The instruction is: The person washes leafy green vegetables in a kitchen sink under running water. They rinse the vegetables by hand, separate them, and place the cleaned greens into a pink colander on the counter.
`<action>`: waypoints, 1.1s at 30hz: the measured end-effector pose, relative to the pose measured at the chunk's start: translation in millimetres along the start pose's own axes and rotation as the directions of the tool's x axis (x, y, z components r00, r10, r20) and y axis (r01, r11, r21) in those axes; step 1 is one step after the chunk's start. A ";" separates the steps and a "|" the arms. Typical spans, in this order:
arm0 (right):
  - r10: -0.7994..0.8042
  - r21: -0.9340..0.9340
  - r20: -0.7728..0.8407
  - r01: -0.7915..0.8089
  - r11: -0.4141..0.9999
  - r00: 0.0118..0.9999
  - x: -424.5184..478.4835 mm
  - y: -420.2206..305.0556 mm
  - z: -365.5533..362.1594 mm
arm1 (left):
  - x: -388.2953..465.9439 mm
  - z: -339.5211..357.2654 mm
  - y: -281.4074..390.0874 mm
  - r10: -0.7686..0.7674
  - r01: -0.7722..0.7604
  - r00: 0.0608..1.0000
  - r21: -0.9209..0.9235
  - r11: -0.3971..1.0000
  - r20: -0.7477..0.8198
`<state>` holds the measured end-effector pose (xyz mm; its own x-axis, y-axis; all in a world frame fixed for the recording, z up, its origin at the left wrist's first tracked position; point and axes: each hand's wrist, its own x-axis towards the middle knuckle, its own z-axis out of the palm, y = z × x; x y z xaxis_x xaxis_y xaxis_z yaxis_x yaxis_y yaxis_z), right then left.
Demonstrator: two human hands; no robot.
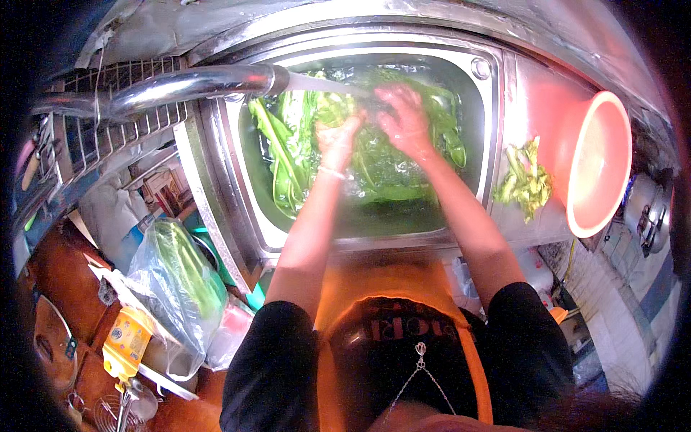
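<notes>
A stainless steel sink (pixel 492 124) holds water and several long leafy greens (pixel 283 146). My left hand (pixel 339 141) is in the sink, its fingers closed around a light green leafy bunch (pixel 332 108). Just right of it, my right hand (pixel 405 121) is wet and blurred, with fingers apart over submerged greens (pixel 448 124); nothing shows in its grasp. From the left reaches a chrome faucet (pixel 194 86), and its stream (pixel 324 85) pours toward the space between my hands. The water surface is churned, so details beneath it are unclear.
Wilted leaf scraps (pixel 523 181) lie on the right-hand counter beside a pinkish-red basin (pixel 602 162). A wire rack (pixel 129 81) stands behind the faucet. Lower left are a plastic bag of greens (pixel 181 286), a yellow bottle (pixel 127 343) and a whisk (pixel 121 410).
</notes>
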<state>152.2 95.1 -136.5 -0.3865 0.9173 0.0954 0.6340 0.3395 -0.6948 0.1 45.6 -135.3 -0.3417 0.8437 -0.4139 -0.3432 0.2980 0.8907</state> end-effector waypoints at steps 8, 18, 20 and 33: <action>0.012 0.356 0.789 -0.472 0.806 0.614 -4.2 -71.7 -53.9 | -51.2 3.7 65.4 -0.079 0.187 0.967 -0.465 0.865 0.240; 0.200 0.267 0.665 -0.479 0.836 0.720 -39.3 -95.7 -25.2 | -63.2 13.6 69.6 -0.135 0.138 0.990 -0.212 0.967 0.029; 0.215 0.251 0.649 -0.472 0.845 0.730 -51.1 -90.6 -14.6 | -64.1 14.4 67.7 -0.215 0.194 0.973 -0.210 0.958 -0.084; 0.195 0.160 0.506 -0.313 0.936 0.840 -46.6 -87.4 -49.3 | -61.3 -41.4 67.2 -0.352 0.410 0.911 -0.368 0.835 0.215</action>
<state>147.8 32.9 -45.0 -0.5402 0.7318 -0.4157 0.6076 -0.0027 -0.7943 -38.3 -4.6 -57.9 -0.0022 0.7597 -0.6503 -0.7485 0.4300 0.5048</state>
